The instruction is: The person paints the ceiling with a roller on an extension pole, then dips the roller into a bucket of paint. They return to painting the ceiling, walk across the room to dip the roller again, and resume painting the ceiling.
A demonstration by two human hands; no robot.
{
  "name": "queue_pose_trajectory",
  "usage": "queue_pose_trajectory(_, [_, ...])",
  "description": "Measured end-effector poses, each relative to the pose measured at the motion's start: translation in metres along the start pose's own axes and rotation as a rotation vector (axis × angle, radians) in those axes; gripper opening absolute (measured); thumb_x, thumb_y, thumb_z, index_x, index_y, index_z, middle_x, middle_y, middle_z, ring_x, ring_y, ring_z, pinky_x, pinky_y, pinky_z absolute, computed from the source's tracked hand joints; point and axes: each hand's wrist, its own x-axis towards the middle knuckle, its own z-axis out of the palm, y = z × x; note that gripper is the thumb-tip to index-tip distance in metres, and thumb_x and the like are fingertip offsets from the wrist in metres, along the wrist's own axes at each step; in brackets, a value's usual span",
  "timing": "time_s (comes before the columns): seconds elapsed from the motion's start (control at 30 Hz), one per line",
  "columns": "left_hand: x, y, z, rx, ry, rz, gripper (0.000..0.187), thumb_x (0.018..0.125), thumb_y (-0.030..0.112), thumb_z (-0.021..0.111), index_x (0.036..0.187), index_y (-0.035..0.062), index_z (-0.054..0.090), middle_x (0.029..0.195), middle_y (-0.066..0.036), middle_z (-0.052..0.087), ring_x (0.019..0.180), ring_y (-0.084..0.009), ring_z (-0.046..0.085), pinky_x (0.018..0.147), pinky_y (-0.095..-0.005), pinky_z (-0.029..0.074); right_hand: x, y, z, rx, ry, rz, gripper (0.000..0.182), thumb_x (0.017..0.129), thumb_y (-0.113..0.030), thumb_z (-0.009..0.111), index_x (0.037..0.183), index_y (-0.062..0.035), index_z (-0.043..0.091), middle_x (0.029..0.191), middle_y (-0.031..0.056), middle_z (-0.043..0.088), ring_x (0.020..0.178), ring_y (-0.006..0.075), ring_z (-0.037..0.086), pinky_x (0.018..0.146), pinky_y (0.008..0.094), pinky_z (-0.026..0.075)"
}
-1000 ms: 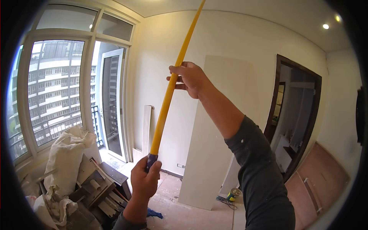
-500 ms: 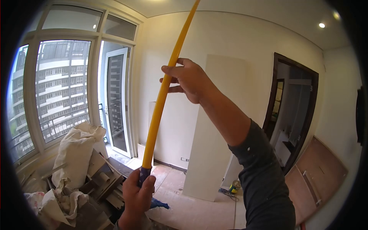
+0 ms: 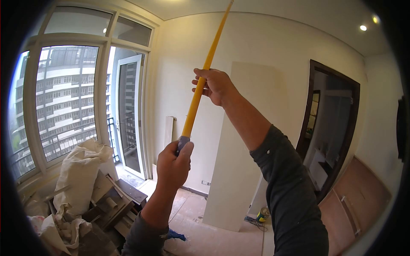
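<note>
A long yellow pole (image 3: 197, 102) slants up and to the right, its thin far end close to the ceiling line at the top of the view. My left hand (image 3: 173, 167) is closed round the grey-purple grip (image 3: 184, 144) at the pole's lower end. Higher up, my right hand (image 3: 215, 86) is wrapped about the yellow shaft, thumb on the near side and fingertips showing past its left edge. Whatever is fixed to the pole's far end cannot be made out.
White sacks (image 3: 83, 173) and scrap boards (image 3: 115, 205) are heaped at lower left, below the windows. A pale panel (image 3: 239, 170) leans on the wall ahead. A can (image 3: 263, 214) and a blue cloth (image 3: 176, 235) lie on the floor. A dark-framed doorway (image 3: 329, 123) stands right.
My left hand has risen and shifted right with the grip, carrying the pole upward. My right hand has moved slightly right and its fingers have closed more round the shaft.
</note>
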Motion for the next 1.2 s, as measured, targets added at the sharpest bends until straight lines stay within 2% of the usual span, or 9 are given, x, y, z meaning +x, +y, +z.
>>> queue_pose_trajectory(0.23, [0.082,-0.031,0.052,0.044,0.011,-0.03,0.033,0.092,0.033,0.066,0.085,0.0005,0.063,0.063,0.001,0.052,0.05,-0.0078,0.047,0.049,-0.0256,0.041,0.057,0.036,-0.049,0.044,0.027,0.008,0.043,0.087,-0.021,0.073,0.115,0.0055,0.054,0.104,0.0118,0.052,0.101,0.0254,0.058,0.087,0.0418,0.057])
queue_pose_trajectory(0.33, [0.113,-0.039,0.069,0.057,0.008,-0.048,0.035,0.092,0.035,0.065,0.083,0.0016,0.062,0.062,0.001,0.051,0.05,-0.0075,0.046,0.049,-0.026,0.041,0.076,0.051,-0.064,0.036,0.037,0.018,0.049,0.087,-0.023,0.073,0.118,0.0054,0.049,0.103,0.0121,0.051,0.096,0.0243,0.057,0.085,0.0388,0.057])
queue_pose_trajectory(0.43, [0.138,-0.042,0.086,0.033,-0.012,-0.046,0.032,0.095,0.029,0.065,0.081,0.0015,0.058,0.062,0.0,0.048,0.05,-0.0087,0.044,0.049,-0.0257,0.042,0.097,0.061,-0.079,0.071,0.06,0.037,0.044,0.086,-0.021,0.075,0.115,0.0053,0.054,0.101,0.011,0.052,0.1,0.0241,0.056,0.085,0.0418,0.058])
queue_pose_trajectory(0.67, [0.174,-0.058,0.109,-0.032,-0.04,-0.042,0.033,0.096,0.031,0.064,0.082,0.0016,0.059,0.063,0.0,0.049,0.05,-0.0085,0.044,0.049,-0.0257,0.041,0.126,0.072,-0.103,0.082,0.078,0.023,0.043,0.086,-0.02,0.075,0.114,0.0041,0.055,0.1,0.0105,0.052,0.097,0.0224,0.055,0.084,0.0418,0.058])
queue_pose_trajectory(0.83, [0.161,-0.081,0.095,-0.084,-0.042,-0.05,0.032,0.095,0.032,0.063,0.085,0.0012,0.062,0.064,0.002,0.05,0.051,-0.0081,0.046,0.049,-0.0249,0.041,0.108,0.083,-0.101,-0.02,-0.035,0.023,0.039,0.087,-0.023,0.074,0.111,0.0013,0.055,0.099,0.0087,0.052,0.095,0.021,0.056,0.083,0.0398,0.057])
queue_pose_trajectory(0.97, [0.115,-0.082,0.068,-0.018,-0.012,-0.034,0.03,0.095,0.029,0.062,0.089,0.0,0.063,0.062,0.001,0.052,0.052,-0.0081,0.048,0.051,-0.0249,0.042,0.067,0.089,-0.082,-0.089,-0.084,0.003,0.039,0.088,-0.026,0.072,0.113,-0.0008,0.055,0.103,0.0079,0.055,0.098,0.0194,0.056,0.092,0.0412,0.051])
queue_pose_trajectory(1.1, [0.066,-0.08,0.031,-0.051,-0.005,-0.014,0.027,0.095,0.026,0.063,0.091,-0.0009,0.064,0.06,0.0,0.053,0.052,-0.0079,0.05,0.051,-0.0248,0.042,0.014,0.084,-0.047,-0.104,-0.143,-0.004,0.049,0.088,-0.026,0.072,0.123,0.0009,0.05,0.11,0.0093,0.055,0.107,0.0206,0.054,0.097,0.0437,0.048])
queue_pose_trajectory(1.13, [0.053,-0.079,0.021,-0.064,-0.005,-0.014,0.026,0.095,0.025,0.062,0.092,-0.0013,0.064,0.06,0.0,0.053,0.052,-0.0079,0.05,0.05,-0.0247,0.042,0.0,0.081,-0.038,-0.102,-0.175,-0.007,0.062,0.089,-0.026,0.072,0.133,0.0052,0.042,0.118,0.0125,0.053,0.113,0.0231,0.053,0.099,0.0455,0.048])
queue_pose_trajectory(1.2, [0.027,-0.069,0.003,-0.11,-0.005,-0.007,0.024,0.096,0.021,0.062,0.096,-0.0026,0.064,0.06,0.0,0.053,0.051,-0.0072,0.049,0.05,-0.024,0.041,-0.027,0.075,-0.018,-0.115,-0.175,-0.032,0.069,0.089,-0.026,0.071,0.138,0.0076,0.036,0.122,0.0148,0.052,0.116,0.0246,0.053,0.1,0.0463,0.048])
